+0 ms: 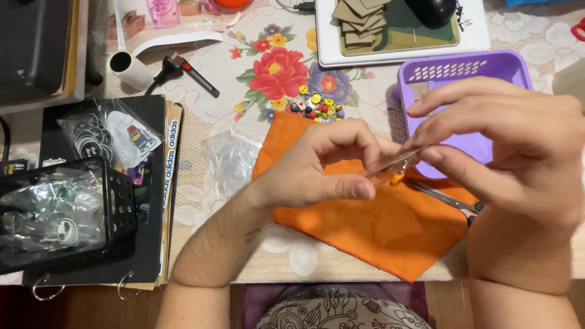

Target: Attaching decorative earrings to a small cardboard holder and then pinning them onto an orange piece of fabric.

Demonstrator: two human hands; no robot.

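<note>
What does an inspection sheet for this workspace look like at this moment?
Surface: floral tablecloth with an orange cloth spread at the near edge.
Job's things: small thin piece with an orange bit, pinched between left hand and right hand; exact kind unclear.
Clutter: beads, scissors, purple basket, empty clear bag, black basket of bagged items, black binder, utility knife.
Hands: both bare, fingertips closed on the piece.
Cables: black plug at the far left.
Surroundings: white tray of cardboard pieces.
</note>
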